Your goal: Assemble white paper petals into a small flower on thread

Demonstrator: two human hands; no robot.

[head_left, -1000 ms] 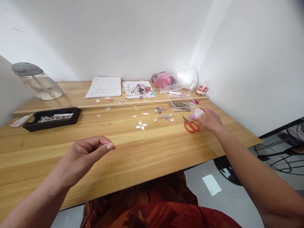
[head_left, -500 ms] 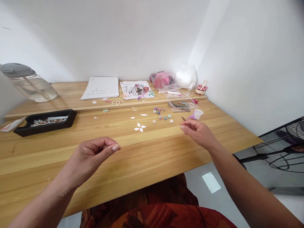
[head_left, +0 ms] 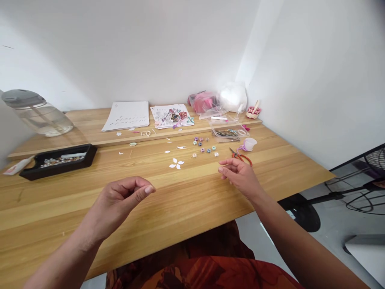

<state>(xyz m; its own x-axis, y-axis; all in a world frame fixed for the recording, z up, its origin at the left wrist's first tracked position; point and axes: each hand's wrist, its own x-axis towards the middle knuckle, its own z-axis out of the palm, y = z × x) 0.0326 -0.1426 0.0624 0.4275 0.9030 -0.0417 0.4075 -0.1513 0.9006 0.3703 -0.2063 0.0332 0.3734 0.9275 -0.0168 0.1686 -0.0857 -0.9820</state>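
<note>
left hand [head_left: 120, 199] pinched shut, nothing seen | right hand [head_left: 240, 176] slack by scissors [head_left: 246, 159] | petals [head_left: 176, 163], coils [head_left: 202, 149] lie loose, unassembled

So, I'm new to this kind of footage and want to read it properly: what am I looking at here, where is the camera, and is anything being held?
There is no machine here: these are a person's two bare hands, filmed by a camera worn on their head that looks forward and down. The left hand hovers over the light wooden table with its fingers pinched together; anything between them is too small to see. The right hand is loosely curled close beside the orange-handled scissors, not gripping them. Also on the table are small coloured round pieces, white paper petal cutouts, a black rectangular tray and a clear plastic jug with a grey lid.
</note>
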